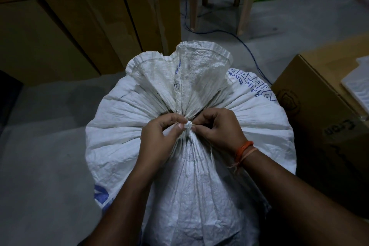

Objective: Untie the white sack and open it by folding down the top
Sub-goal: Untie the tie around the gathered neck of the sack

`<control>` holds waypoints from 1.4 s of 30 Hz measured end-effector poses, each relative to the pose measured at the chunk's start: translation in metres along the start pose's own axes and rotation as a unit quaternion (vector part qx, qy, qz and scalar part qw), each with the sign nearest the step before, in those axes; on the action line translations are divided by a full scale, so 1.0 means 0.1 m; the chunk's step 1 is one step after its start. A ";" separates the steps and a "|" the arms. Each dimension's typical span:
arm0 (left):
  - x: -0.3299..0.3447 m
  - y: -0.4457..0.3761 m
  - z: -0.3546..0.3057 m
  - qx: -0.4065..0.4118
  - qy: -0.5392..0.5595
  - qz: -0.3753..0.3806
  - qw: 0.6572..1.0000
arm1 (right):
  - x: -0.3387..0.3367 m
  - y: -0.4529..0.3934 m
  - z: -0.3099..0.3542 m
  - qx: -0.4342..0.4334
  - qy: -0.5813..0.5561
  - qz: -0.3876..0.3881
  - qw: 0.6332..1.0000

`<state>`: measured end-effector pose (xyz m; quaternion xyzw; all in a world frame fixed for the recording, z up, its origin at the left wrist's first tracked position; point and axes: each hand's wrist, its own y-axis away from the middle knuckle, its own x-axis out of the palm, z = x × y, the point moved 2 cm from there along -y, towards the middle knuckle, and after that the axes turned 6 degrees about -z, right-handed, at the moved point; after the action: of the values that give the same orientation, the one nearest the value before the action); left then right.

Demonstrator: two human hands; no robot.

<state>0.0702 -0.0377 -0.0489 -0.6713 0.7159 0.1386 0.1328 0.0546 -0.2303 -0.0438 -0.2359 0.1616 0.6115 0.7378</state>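
A full white woven sack [123,126] with blue print stands upright on the floor below me. Its top is gathered into a tight neck and fans out above in a frilled collar [191,66]. A small white knot of string [188,125] sits at the neck. My left hand [159,138] pinches the knot from the left with thumb and forefinger. My right hand [219,128], with an orange thread band at the wrist, pinches it from the right. A loose strand of string [211,156] hangs down below the right hand.
Large cardboard boxes [79,22] stand behind the sack at the left. Another cardboard box [311,110] sits close on the right with a white tray on it. A beige plastic chair [219,0] and a blue cable [253,54] are on the grey floor behind.
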 end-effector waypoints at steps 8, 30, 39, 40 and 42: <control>0.00 0.00 0.01 -0.001 0.007 0.007 1.000 | -0.01 0.00 0.01 0.009 -0.003 0.009 1.000; 0.03 -0.01 0.02 0.004 -0.002 0.020 1.000 | -0.03 -0.03 -0.04 0.022 -0.023 0.037 0.999; -0.01 -0.02 0.00 -0.005 0.019 0.020 1.000 | -0.15 -0.06 0.01 0.017 -0.047 0.074 0.996; -0.01 -0.03 0.01 -0.007 0.023 0.022 0.999 | -0.17 -0.07 0.00 0.013 -0.043 0.078 0.996; -0.02 -0.03 0.02 -0.006 0.025 0.023 0.999 | -0.19 -0.08 0.00 -0.001 -0.024 0.071 0.997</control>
<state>0.0735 -0.0356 -0.0505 -0.6588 0.7332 0.1294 0.1074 0.0582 -0.2474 -0.0328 -0.2094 0.1597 0.6681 0.6959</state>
